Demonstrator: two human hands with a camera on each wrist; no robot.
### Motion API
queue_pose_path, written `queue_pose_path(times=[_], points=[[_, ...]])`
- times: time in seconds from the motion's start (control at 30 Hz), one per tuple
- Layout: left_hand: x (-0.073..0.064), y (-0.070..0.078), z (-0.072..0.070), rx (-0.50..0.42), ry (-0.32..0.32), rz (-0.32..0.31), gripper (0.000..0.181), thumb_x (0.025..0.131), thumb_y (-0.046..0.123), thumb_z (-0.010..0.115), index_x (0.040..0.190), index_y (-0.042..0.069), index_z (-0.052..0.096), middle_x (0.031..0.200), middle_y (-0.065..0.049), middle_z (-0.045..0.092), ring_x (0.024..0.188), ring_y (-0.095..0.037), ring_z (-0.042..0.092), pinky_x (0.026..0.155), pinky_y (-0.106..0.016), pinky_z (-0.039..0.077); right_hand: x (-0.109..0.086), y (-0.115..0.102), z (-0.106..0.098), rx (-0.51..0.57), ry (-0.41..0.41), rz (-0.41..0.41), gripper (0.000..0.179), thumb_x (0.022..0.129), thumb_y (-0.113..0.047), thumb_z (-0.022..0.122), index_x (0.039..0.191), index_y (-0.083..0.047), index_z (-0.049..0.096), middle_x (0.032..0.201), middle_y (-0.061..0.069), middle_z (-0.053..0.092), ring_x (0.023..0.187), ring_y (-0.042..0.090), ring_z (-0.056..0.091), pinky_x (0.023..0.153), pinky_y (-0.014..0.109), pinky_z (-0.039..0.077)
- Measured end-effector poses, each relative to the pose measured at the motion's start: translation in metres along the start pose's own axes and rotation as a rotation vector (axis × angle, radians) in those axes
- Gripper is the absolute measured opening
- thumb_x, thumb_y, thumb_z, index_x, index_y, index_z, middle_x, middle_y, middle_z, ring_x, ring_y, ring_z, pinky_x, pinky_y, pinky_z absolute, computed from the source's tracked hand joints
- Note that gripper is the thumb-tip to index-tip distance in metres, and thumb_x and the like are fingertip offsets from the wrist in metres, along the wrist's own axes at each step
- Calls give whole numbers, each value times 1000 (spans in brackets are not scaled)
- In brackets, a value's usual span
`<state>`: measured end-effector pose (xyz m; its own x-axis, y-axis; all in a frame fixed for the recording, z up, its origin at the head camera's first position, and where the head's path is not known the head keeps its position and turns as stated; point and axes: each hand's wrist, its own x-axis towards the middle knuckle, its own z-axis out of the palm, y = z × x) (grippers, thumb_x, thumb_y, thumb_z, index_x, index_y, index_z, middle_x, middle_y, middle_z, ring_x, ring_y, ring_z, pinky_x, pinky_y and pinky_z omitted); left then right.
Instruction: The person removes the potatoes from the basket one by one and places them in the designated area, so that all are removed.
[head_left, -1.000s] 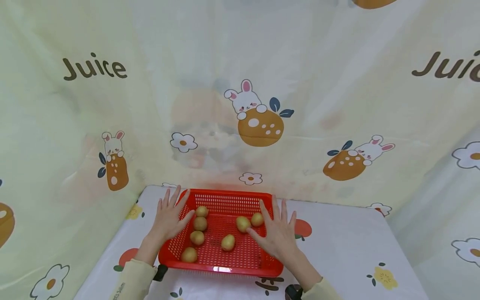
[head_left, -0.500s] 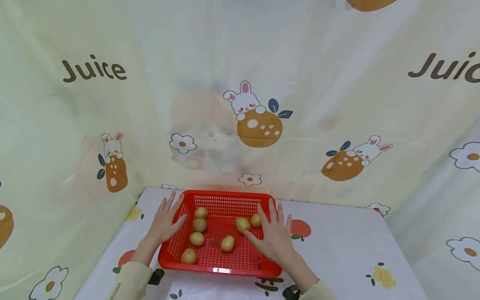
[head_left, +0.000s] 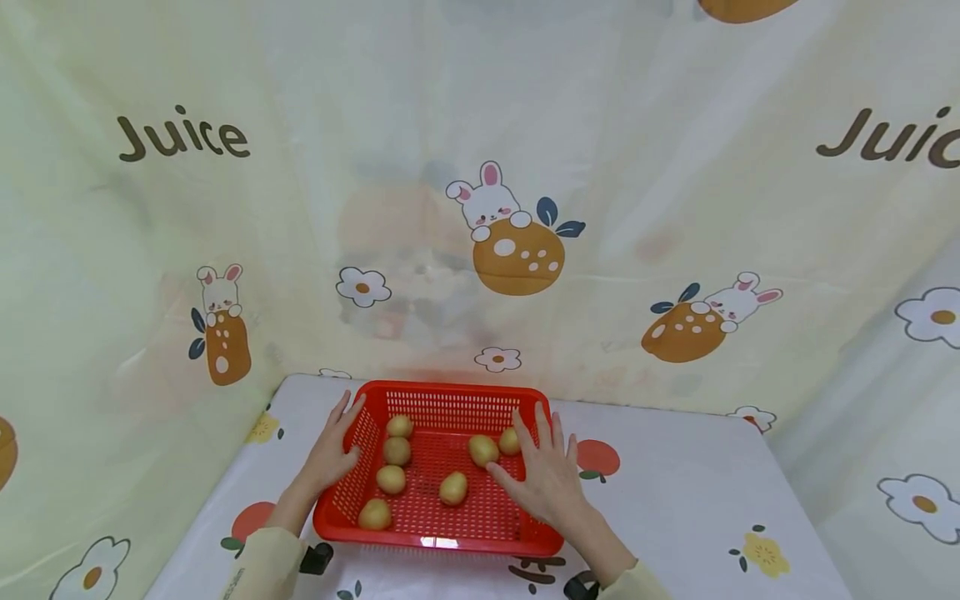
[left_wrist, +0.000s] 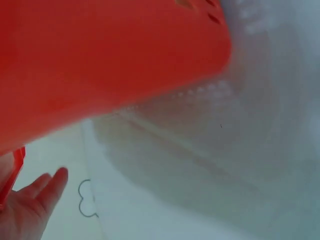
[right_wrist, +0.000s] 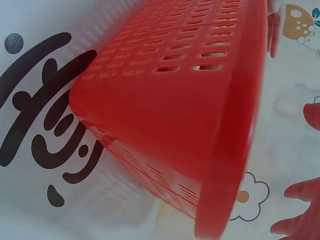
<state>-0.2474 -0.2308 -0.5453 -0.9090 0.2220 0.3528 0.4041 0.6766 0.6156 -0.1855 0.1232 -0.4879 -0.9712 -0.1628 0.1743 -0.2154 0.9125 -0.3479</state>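
Observation:
A red plastic basket with slotted walls stands on the table and holds several small potatoes. A column of potatoes lies along its left side, and a pair sits near the right wall. My left hand is at the left rim, fingers extended forward and thumb over the inside edge. Above the right rim, my right hand has its fingers spread, the thumb reaching over the basket. In the right wrist view, fingers show beyond the rim.
A white tablecloth with fruit and flower prints lies under the basket. Behind it hangs a pale printed curtain, which also closes in both sides. Dark wrist bands show at both sleeves.
My left hand has moved left and down, from over the basket's corner to its left rim. My right hand has shifted slightly left. The basket and potatoes stay in place.

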Motion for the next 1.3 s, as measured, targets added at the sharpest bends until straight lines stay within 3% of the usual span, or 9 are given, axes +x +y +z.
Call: queue_pose_path(times=[0.13, 0.33, 0.5, 0.7, 0.83, 0.93, 1.13, 1.23, 1.3], points=[[0, -3, 5, -74, 10, 46, 84, 68, -15, 53, 149, -3, 36, 156, -32, 18, 138, -54, 26, 94, -64, 41, 1, 1, -3, 21, -9, 6, 86, 87, -59, 59, 154, -10, 34, 160, 23, 19, 144, 51, 14, 106, 73, 16], [-2, 1, 5, -91, -44, 54, 83, 69, -19, 51, 149, -4, 36, 156, -33, 17, 139, -54, 25, 97, -63, 39, 8, 5, -12, 118, -34, 4, 81, 90, -53, 59, 152, -7, 36, 159, 24, 21, 143, 50, 19, 106, 70, 22], [-3, 3, 3, -87, -82, 25, 83, 71, -19, 50, 150, -2, 35, 158, -32, 13, 140, -53, 22, 95, -60, 41, 21, 9, -24, 293, -97, -7, 77, 92, -48, 59, 151, -3, 38, 156, 26, 26, 140, 48, 30, 101, 68, 33], [-2, 1, 3, -74, -115, -22, 82, 74, -17, 50, 152, 0, 33, 160, -28, 9, 141, -51, 21, 93, -57, 44, 45, 13, -34, 563, -218, 33, 64, 94, -35, 61, 145, 1, 44, 146, 23, 45, 131, 43, 45, 100, 59, 41], [0, 1, 0, -70, -130, -34, 78, 74, -15, 49, 150, -6, 33, 160, -29, 9, 142, -50, 20, 98, -59, 41, 63, 13, -34, 747, -304, 132, 53, 94, -23, 63, 138, 4, 52, 137, 23, 54, 121, 39, 55, 92, 49, 50], [2, 1, -4, -67, -127, -37, 77, 73, -15, 49, 148, -10, 33, 159, -30, 11, 142, -50, 21, 98, -59, 40, 78, 13, -27, 859, -339, 240, 48, 94, -19, 64, 135, 3, 55, 134, 23, 55, 115, 38, 58, 85, 49, 53], [3, 2, -7, -63, -130, -42, 77, 72, -13, 50, 147, -13, 31, 158, -31, 12, 141, -52, 21, 100, -61, 38, 96, 9, -10, 998, -310, 433, 41, 93, -14, 64, 130, 2, 59, 138, 23, 49, 121, 47, 50, 88, 56, 49], [2, 2, -5, -59, -131, -38, 78, 71, -12, 51, 147, -13, 31, 158, -31, 12, 141, -51, 21, 99, -59, 40, 100, 8, 0, 985, -257, 496, 37, 92, -13, 66, 125, 2, 62, 130, 21, 53, 91, 30, 57, 71, 43, 50], [1, 2, -4, -68, -129, -36, 79, 70, -13, 51, 147, -13, 31, 158, -31, 12, 141, -50, 21, 97, -56, 42, 100, 7, 7, 959, -225, 512, 35, 91, -12, 66, 122, 2, 64, 125, 18, 55, 68, 18, 46, 61, 37, 45]])
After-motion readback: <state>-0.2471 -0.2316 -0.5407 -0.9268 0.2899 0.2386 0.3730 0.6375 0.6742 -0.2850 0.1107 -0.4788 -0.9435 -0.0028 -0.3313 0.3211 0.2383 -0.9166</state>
